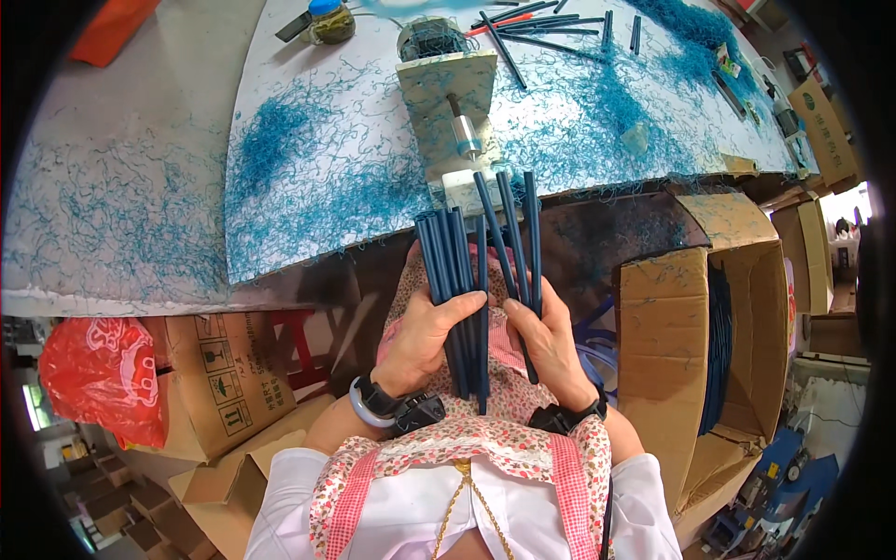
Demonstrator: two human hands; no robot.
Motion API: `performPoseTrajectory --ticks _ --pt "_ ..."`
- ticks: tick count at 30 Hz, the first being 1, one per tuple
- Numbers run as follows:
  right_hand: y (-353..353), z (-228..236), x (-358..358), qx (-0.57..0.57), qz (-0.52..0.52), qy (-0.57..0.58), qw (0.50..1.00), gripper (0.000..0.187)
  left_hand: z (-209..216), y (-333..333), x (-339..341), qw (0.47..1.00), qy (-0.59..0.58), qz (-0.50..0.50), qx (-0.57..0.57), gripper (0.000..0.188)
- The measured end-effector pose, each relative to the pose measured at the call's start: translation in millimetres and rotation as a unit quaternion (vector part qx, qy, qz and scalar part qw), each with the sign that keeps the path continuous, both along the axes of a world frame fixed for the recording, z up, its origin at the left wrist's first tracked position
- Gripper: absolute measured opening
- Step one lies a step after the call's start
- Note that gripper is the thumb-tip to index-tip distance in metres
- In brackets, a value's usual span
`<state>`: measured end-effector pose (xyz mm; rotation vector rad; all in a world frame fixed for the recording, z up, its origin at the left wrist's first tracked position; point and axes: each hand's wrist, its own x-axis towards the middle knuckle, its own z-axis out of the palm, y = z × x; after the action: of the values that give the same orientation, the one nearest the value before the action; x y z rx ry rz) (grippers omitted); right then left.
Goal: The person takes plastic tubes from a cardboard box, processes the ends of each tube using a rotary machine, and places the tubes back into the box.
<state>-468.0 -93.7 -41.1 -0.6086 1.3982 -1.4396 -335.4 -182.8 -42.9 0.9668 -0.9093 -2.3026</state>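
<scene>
Closed around a bundle of several dark blue rods (446,257), my left hand (418,341) has its thumb laid across them. My right hand (551,345) grips a few more dark blue rods (513,224), which fan out slightly at their far ends. The two hands are close together above my flowered apron (499,415), and the rods point away from me. Just past the rod ends stands a small motor-driven machine with a pale plate (448,84) and a metal spindle (465,135); the rods overlap its near end in view.
Blue curly shavings (280,135) litter the white tabletop (373,103). More dark rods (551,33) lie at the back, near a blue-lidded jar (331,21). An open cardboard box (663,336) holding rods stands at right; a red bag (103,378) and a carton (229,373) at left.
</scene>
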Motion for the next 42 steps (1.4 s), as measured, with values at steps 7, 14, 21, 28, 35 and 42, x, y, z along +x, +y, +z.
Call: performPoseTrajectory --ticks 7,14,21,28,35,42 --pt "-12.5 -6.3 -6.6 0.004 0.025 0.012 1.0 0.03 -1.2 -11.1 -6.6 0.998 -0.031 0.021 -0.053 0.027" --pt "-1.4 0.5 3.9 0.037 0.037 0.052 0.997 0.028 -8.5 -16.1 -23.2 0.993 -0.042 0.065 -0.09 0.022" --pt "-5.0 -1.0 4.4 0.001 -0.034 0.015 0.999 0.029 -18.4 -13.3 -32.4 0.995 0.01 0.083 -0.06 0.02" --pt "-19.1 -4.3 -4.3 -0.056 -0.053 0.004 0.997 0.031 -8.2 -12.6 -20.6 0.998 0.017 0.057 -0.038 0.019" --pt "-7.2 0.1 3.8 0.007 -0.022 0.067 0.997 0.019 -2.8 -12.0 -14.3 0.997 -0.027 0.023 -0.073 0.019" --pt "-20.6 -13.3 -15.4 0.003 0.019 0.022 1.0 0.021 -4.2 -20.4 -17.0 0.99 -0.052 0.02 -0.128 0.017"
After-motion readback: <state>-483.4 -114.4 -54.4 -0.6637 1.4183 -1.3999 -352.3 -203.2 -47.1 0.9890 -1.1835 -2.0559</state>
